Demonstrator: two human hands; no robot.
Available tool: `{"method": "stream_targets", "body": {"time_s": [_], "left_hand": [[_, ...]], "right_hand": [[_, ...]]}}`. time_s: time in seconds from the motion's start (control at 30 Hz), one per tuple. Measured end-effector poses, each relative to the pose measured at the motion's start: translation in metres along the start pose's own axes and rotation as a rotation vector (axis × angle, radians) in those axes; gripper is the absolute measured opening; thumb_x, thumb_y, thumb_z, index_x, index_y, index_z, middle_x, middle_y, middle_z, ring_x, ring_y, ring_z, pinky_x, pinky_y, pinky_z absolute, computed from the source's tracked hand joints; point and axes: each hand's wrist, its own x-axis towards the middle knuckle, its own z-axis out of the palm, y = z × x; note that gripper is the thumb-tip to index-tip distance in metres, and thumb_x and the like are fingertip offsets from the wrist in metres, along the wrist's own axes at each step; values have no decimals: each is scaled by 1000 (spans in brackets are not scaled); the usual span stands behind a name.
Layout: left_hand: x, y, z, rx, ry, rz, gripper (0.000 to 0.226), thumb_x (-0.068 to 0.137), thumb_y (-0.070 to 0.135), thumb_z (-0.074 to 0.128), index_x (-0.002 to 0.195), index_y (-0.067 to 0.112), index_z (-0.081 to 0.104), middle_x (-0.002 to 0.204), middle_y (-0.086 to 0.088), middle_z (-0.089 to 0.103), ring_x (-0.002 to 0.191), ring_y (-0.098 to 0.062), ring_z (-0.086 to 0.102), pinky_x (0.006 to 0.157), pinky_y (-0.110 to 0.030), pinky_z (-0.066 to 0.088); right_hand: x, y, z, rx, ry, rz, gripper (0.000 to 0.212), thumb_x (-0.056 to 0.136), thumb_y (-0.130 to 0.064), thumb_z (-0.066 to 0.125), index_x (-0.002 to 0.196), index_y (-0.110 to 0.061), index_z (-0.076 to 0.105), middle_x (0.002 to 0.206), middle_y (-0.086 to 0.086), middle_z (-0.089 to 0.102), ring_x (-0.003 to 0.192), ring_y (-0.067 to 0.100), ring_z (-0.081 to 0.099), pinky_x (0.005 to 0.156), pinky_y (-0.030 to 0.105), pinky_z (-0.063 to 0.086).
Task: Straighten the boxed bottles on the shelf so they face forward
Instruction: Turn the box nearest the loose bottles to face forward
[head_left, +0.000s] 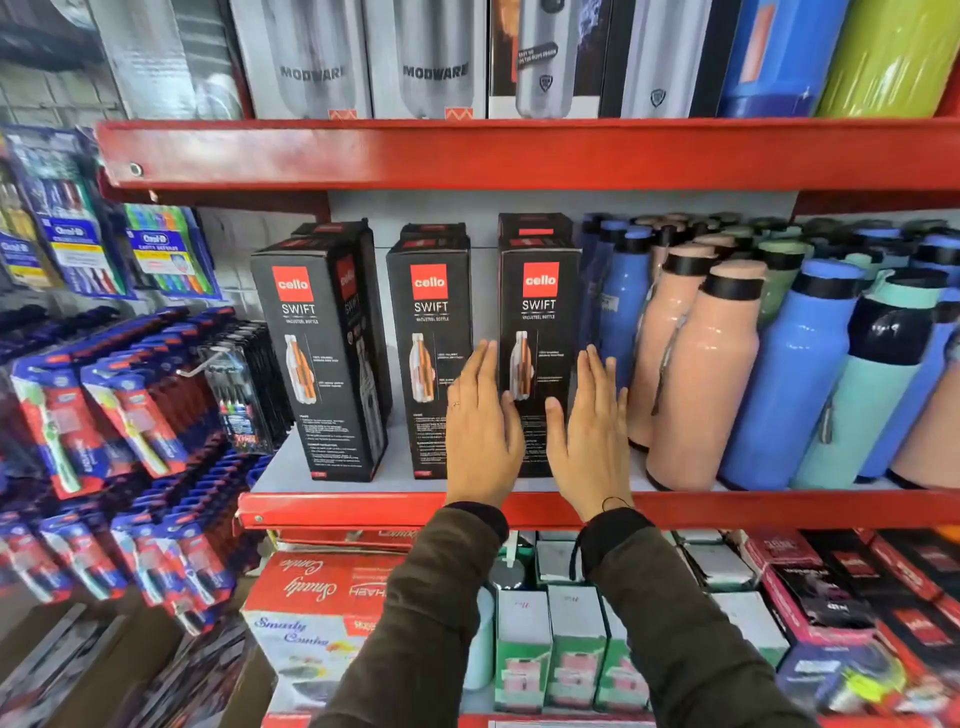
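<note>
Both hands flat, fingers straight and spread, gripping nothing. Left hand (480, 426) and right hand (592, 431) flank the lower half of the right boxed bottle (537, 332), palms facing its sides; whether they touch it can't be told. That box stands upright, long axis vertical, front panel facing forward. Middle boxed bottle (430, 343) upright, also roughly forward. Left boxed bottle (317, 358) upright but turned, its right side panel showing. All three read "cello SWIFT", small line under it too blurry to read. More black boxes behind each. All sit on the red-edged shelf (363, 506). Loose peach and blue bottles (727, 374) just right. Upper shelf boxes (374, 67) read "MODWARE". Toothbrush packs (156, 249) far left read "Oral-B".
</note>
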Motion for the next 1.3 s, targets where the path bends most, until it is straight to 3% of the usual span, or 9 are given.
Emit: {"method": "stream_targets", "body": {"time_s": [0.2,0.37,0.43,0.53,0.7,0.87,1.07,1.17,1.3], "left_hand": [[-11,1,15,-319,-96,-371,48,108,25,37,155,15,36,156,-1,46,145,-13,42,117,-22,33],[-12,0,18,-549,-92,-535,44,109,31,33,148,19,48,132,17,51,131,1,46,92,11,28],[-13,-3,18,-648,-77,-580,44,107,42,33,144,30,54,134,19,56,129,-1,53,103,0,37],[-15,-6,21,-733,-80,-634,46,94,64,34,128,48,62,123,20,68,124,0,61,114,-34,47],[-23,0,19,-760,-1,-589,60,94,63,35,129,27,68,127,8,72,124,-5,65,110,-44,51],[-25,3,21,-755,31,-564,35,105,41,41,122,34,70,119,12,74,118,-7,69,108,-40,53],[-16,6,23,-581,2,-470,42,109,22,38,150,18,47,149,10,49,138,1,43,116,-12,31],[-7,3,27,-596,-66,-505,47,109,21,35,156,14,36,157,3,42,147,-7,35,117,-15,25],[5,-2,28,-600,-79,-540,39,109,17,35,147,13,41,130,3,55,124,-13,52,92,-1,35]], "right_hand": [[-3,8,11,278,-122,151,46,103,-27,42,149,-20,37,149,2,48,136,17,45,113,37,40],[-7,11,15,492,-153,244,49,95,-40,55,143,-35,41,137,-9,58,129,10,54,108,44,48],[-7,11,16,513,-147,269,58,87,-47,66,139,-37,43,133,-11,61,125,9,58,104,42,52],[-5,10,13,480,-103,268,75,71,-51,82,135,-36,46,124,-11,65,116,8,63,98,37,56],[-2,10,8,464,-36,279,83,57,-58,87,127,-37,48,118,-12,67,112,9,64,94,39,57],[0,10,1,473,34,261,72,57,-45,91,114,-49,47,107,-13,70,101,6,68,88,31,59],[5,12,-4,558,25,243,71,60,-30,90,120,-38,53,114,-12,69,106,5,66,95,29,55],[11,16,-7,579,-28,218,70,66,-24,89,120,-40,49,116,-18,65,109,-3,62,100,27,52],[17,24,-7,602,-123,208,92,72,-24,85,149,-26,36,141,-15,55,130,-2,51,112,25,41]]}}
